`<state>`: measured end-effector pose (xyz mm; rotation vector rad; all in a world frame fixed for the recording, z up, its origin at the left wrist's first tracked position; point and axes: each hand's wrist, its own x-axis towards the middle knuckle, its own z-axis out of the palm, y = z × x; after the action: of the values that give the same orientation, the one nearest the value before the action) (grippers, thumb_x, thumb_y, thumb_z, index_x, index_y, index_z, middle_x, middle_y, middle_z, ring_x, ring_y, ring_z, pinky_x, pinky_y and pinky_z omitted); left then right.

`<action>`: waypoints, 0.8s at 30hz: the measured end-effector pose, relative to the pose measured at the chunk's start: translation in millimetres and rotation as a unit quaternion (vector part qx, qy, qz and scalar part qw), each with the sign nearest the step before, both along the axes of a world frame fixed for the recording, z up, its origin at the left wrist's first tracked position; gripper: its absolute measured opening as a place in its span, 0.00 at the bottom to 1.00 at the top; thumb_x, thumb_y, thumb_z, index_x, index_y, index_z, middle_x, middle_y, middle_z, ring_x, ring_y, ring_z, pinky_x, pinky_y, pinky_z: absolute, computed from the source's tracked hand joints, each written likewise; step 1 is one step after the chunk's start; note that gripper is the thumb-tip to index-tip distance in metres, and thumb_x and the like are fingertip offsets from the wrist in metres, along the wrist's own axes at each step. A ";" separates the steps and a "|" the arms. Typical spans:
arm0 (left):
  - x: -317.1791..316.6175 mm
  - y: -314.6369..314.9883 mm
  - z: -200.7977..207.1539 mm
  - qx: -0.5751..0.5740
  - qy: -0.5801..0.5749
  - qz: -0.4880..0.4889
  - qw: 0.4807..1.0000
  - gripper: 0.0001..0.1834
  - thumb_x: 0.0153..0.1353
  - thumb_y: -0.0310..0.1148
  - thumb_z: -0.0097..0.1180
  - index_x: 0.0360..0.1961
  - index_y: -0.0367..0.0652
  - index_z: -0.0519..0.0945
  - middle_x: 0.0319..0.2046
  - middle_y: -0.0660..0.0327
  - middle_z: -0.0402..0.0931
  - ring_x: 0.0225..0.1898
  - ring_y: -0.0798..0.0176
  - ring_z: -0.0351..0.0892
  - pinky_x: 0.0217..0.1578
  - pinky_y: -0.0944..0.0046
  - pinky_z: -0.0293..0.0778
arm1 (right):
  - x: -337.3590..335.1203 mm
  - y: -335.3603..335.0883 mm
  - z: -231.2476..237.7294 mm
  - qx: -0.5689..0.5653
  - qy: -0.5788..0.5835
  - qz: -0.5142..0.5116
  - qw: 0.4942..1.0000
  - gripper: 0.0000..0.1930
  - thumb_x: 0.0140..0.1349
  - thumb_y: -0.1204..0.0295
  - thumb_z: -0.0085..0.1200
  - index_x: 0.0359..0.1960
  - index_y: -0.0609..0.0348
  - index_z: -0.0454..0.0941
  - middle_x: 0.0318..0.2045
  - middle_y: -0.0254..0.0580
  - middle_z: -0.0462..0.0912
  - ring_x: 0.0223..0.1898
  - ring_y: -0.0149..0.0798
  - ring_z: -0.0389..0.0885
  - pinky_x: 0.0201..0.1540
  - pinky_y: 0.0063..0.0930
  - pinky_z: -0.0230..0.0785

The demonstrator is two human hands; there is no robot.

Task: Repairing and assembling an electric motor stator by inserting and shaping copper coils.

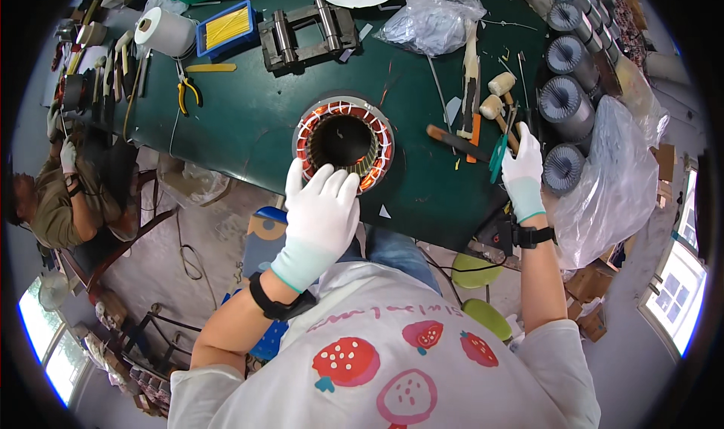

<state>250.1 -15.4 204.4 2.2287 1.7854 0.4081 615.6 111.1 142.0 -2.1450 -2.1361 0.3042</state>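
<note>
Left hand [320, 209]: palm down, fingers spread, over the near rim of the stator [304, 142].
Right hand [523, 163]: extended beside green-handled scissors [498, 157]; I can't tell whether it's pinching them.
Stator: on the green table [234, 127].

Workshop with mallets [501, 84], pliers [183, 81], stator [344, 108]

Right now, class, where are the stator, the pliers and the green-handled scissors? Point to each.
Stator [383, 143]: head view, right side of its windings.
Pliers [182, 81]: head view, near the pivot.
Scissors [498, 157]: head view, green handle.
</note>
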 end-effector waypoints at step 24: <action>-63.8 148.4 -5.4 -0.246 -0.230 0.102 0.936 0.16 0.70 0.43 0.58 0.33 0.40 0.81 0.20 0.55 0.77 0.22 0.54 0.77 0.29 0.57 0.74 | -261.7 -29.9 -13.0 -0.215 0.845 -0.240 0.426 0.22 0.75 0.73 0.47 0.68 0.65 0.64 0.64 0.47 0.76 0.66 0.42 0.74 0.70 0.38 0.66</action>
<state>186.3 133.0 199.0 1.4714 1.6371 0.4221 353.9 81.2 129.0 -0.9594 -0.1629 1.8889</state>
